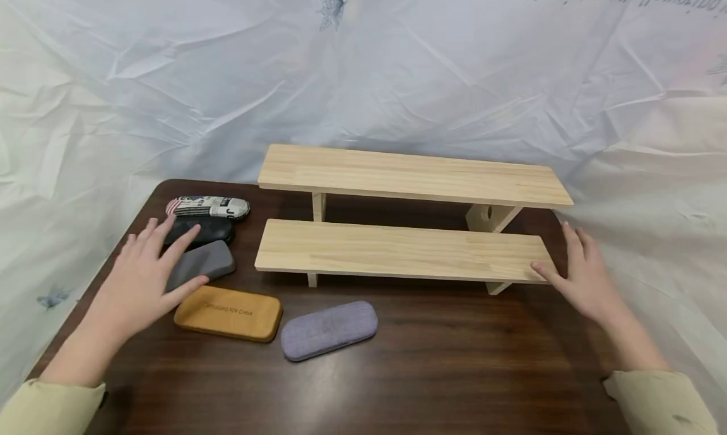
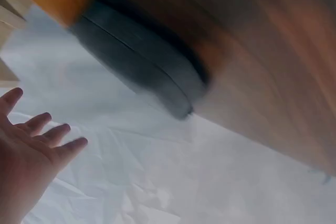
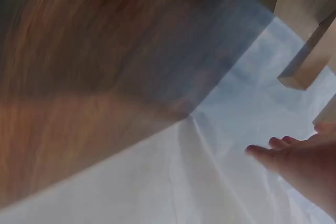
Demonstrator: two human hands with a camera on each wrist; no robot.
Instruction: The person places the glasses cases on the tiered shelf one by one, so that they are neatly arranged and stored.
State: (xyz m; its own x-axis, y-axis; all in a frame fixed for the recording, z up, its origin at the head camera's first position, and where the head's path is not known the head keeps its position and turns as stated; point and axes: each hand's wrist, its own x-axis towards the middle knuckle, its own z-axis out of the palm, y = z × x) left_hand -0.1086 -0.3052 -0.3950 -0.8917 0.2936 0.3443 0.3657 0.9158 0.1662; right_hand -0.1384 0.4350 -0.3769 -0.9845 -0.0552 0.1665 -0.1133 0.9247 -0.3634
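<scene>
My left hand (image 1: 136, 283), fingers spread, hovers over glasses cases at the table's left side. Partly behind it are a grey case (image 1: 211, 260) and a black case (image 1: 209, 230); a newspaper-print case (image 1: 212, 206) lies farther back. By its thumb is a mustard-yellow case (image 1: 230, 313) with lettering, and right of that a purple-grey case (image 1: 329, 329). All look closed. My right hand (image 1: 587, 286) holds nothing; its thumb overlaps the right end of the lower shelf board (image 1: 397, 250) in the head view. The left wrist view shows that hand (image 2: 29, 166) with nothing in it.
The pale wooden two-tier stand has its upper board (image 1: 414, 175) behind the lower one, on upright supports (image 1: 493, 216). Beneath everything is a dark brown table (image 1: 443, 359) with rounded far corners. Wrinkled white sheeting (image 1: 363, 62) hangs behind and at both sides.
</scene>
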